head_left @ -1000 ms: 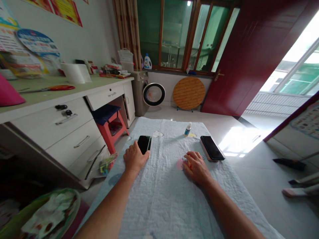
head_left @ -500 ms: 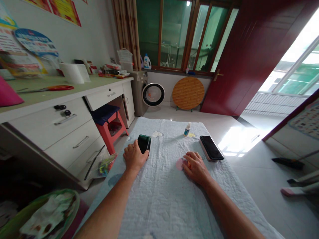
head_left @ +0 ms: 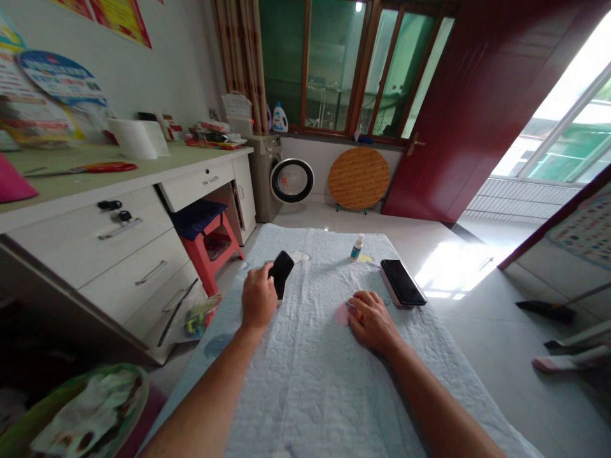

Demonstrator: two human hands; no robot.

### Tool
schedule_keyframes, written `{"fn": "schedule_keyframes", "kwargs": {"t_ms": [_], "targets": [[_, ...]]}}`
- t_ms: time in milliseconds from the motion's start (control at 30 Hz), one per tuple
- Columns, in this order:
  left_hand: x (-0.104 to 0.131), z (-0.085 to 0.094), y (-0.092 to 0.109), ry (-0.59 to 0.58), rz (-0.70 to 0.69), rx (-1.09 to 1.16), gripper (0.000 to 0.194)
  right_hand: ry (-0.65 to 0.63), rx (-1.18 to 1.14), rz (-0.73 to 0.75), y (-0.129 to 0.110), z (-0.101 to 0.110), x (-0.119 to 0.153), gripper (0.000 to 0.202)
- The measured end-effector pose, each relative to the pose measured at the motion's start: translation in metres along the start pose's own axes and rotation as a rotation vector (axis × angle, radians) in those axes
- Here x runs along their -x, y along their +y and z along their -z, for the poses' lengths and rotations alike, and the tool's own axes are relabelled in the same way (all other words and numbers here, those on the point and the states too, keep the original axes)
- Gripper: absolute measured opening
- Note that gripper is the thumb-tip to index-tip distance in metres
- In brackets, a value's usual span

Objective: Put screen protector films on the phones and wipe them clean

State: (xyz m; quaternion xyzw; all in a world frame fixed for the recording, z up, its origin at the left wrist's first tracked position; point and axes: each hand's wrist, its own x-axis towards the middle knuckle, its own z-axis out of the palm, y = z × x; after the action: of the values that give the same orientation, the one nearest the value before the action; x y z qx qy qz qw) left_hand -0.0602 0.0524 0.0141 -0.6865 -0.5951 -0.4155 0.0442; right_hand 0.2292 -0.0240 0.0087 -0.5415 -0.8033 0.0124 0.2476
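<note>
My left hand (head_left: 259, 294) grips a black smartphone (head_left: 280, 270) by its left side. The phone is tilted, its dark screen facing up, above a pale blue quilted cloth (head_left: 305, 381). My right hand (head_left: 373, 321) rests on the cloth with curled fingers; a bit of something orange shows beneath them, mostly hidden. A second black phone (head_left: 405, 282) lies to the right of this hand, apparently on top of a pinkish flat thing. Farther back stands a small spray bottle (head_left: 356, 248) with a blue label.
A white desk (head_left: 128, 222) with drawers runs along the left, with a red stool (head_left: 214, 245) under it. A waste bin (head_left: 143, 401) stands at the lower left. Beyond the cloth are a washing machine (head_left: 265, 172), its door open, and a round wooden tabletop (head_left: 359, 179).
My left hand has turned the phone, so its top now leans to the right and it looks tilted up from the cloth. My right hand stays in nearly the same place.
</note>
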Motion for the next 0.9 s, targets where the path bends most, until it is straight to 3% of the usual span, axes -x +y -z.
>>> {"fn": "schedule_keyframes", "kwargs": {"t_ms": [133,400,567,700,800,900], "targets": [[0.008,0.002,0.02,0.029,-0.082,0.172,0.034,0.005,-0.013,-0.006,0.0,-0.001,0.001,0.026],[0.044,-0.017,0.062,-0.23,-0.111,0.442,0.031,-0.007,0.002,-0.046,-0.001,0.0,0.002,0.027],[0.048,-0.023,0.065,-0.29,-0.075,0.421,0.03,-0.012,0.038,-0.075,-0.003,0.0,0.0,0.024],[0.047,-0.026,0.062,-0.341,-0.041,0.407,0.031,0.015,0.169,-0.188,-0.005,0.003,0.001,0.016],[0.047,-0.024,0.062,-0.403,-0.027,0.362,0.032,-0.046,0.233,-0.268,-0.004,0.007,0.002,0.018],[0.047,-0.02,0.063,-0.487,-0.054,0.263,0.044,-0.15,0.233,-0.304,-0.003,0.01,0.003,0.024]]}}
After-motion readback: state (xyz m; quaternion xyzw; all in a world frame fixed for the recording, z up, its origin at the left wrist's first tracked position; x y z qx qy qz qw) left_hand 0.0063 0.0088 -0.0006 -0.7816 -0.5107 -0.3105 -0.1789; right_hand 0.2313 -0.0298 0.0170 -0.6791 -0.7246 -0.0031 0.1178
